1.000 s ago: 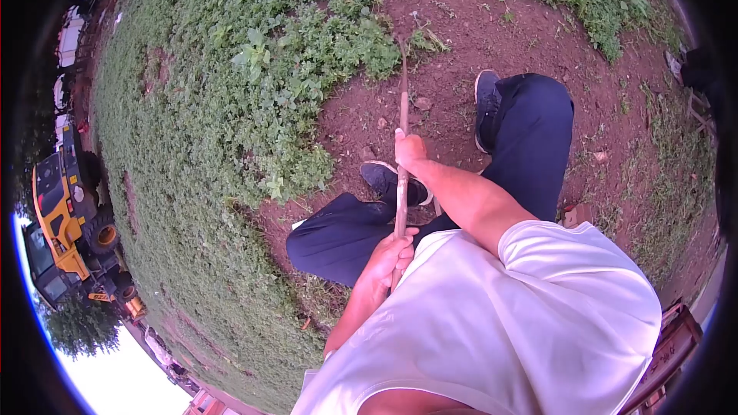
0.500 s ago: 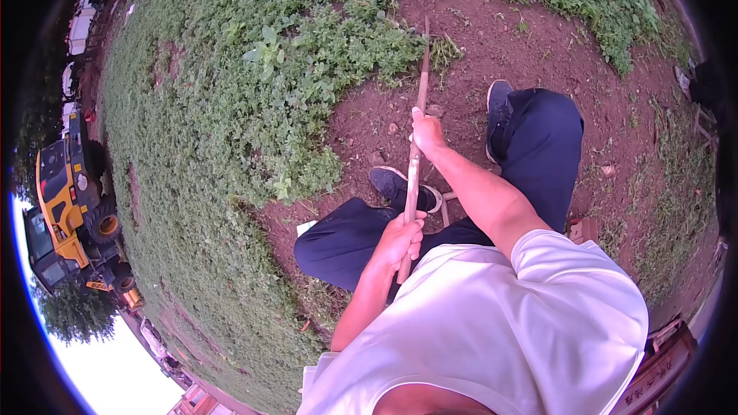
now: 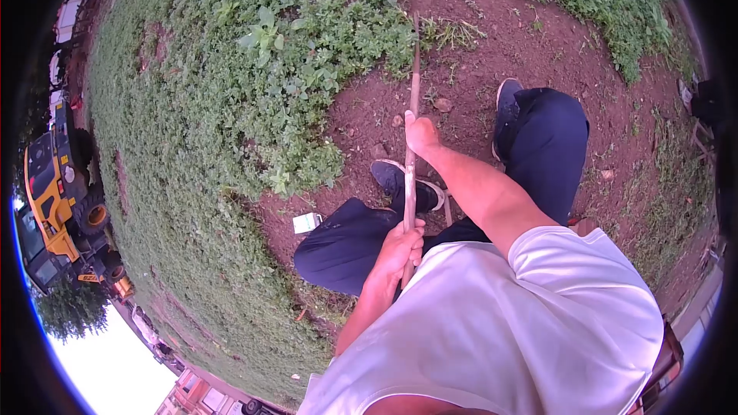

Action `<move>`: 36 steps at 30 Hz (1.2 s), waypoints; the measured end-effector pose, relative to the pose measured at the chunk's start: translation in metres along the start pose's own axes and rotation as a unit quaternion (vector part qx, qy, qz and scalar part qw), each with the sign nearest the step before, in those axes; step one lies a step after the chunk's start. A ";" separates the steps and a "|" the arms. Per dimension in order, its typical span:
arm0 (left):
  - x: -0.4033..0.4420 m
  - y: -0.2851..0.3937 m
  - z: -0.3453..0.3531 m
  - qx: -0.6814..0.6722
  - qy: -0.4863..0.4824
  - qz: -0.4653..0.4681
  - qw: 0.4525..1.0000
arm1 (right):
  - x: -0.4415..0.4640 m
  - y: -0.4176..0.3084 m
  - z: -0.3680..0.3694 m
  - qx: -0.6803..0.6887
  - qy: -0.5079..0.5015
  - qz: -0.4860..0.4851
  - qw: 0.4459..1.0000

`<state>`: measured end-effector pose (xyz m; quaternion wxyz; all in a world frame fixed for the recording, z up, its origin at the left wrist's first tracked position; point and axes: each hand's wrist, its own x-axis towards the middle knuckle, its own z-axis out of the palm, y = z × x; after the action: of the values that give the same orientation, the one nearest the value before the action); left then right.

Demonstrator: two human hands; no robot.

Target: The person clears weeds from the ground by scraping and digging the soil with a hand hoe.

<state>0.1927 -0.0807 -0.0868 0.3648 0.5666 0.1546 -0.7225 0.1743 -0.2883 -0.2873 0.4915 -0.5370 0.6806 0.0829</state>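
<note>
A long wooden-handled hoe [image 3: 410, 184] runs forward from my waist to the ground between my feet. My left hand [image 3: 401, 250] is closed round the handle's near end, in front of my shirt. Farther along, my right hand [image 3: 422, 136] grips the shaft, thumb pointing up it. The hoe's narrow dark far end is at the edge of the green plants [image 3: 307, 84], where they meet the bare soil [image 3: 523, 38]; its head is seen too thinly to make out its shape. Loose uprooted weeds [image 3: 453, 32] lie just right of it.
My dark shoes [image 3: 505, 111] and bent knees flank the handle. A small white-and-green box [image 3: 307, 223] lies on soil by my left knee. Small stones [image 3: 443, 104] dot the dirt. A yellow loader [image 3: 58, 200] stands far left; a reddish-brown block [image 3: 586, 227] sits behind my right leg.
The hoe's far end has shifted slightly left, with loosened weeds now more spread beside it. Both hands keep their hold. The view has turned a little, showing more of the small box.
</note>
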 end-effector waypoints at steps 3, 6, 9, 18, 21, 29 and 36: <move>-0.010 -0.009 -0.005 -0.019 -0.015 -0.008 1.000 | -0.012 0.001 -0.013 -0.005 0.022 -0.022 1.000; -0.016 -0.007 -0.013 -0.035 -0.029 -0.015 0.999 | -0.036 -0.021 -0.041 -0.002 -0.084 0.017 0.996; -0.011 -0.019 -0.023 -0.066 -0.068 -0.006 0.995 | -0.036 -0.017 -0.038 -0.029 -0.049 -0.007 0.998; -0.100 -0.091 -0.035 -0.011 0.090 -0.014 0.996 | -0.129 0.068 0.020 -0.022 -0.168 -0.032 0.985; -0.098 -0.096 -0.044 0.101 0.112 -0.026 0.988 | -0.127 0.073 0.018 0.145 -0.184 -0.004 0.972; -0.006 -0.002 0.005 0.101 -0.005 0.083 0.991 | -0.001 0.006 -0.025 0.368 -0.039 -0.057 0.927; 0.091 0.070 0.035 0.077 -0.013 0.093 0.993 | 0.062 -0.065 -0.042 0.412 -0.018 0.019 0.911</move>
<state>0.2086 -0.1829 -0.1471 0.3876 0.5958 0.0400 -0.7022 0.2064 -0.3820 -0.2858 0.6793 -0.2723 0.6557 -0.1856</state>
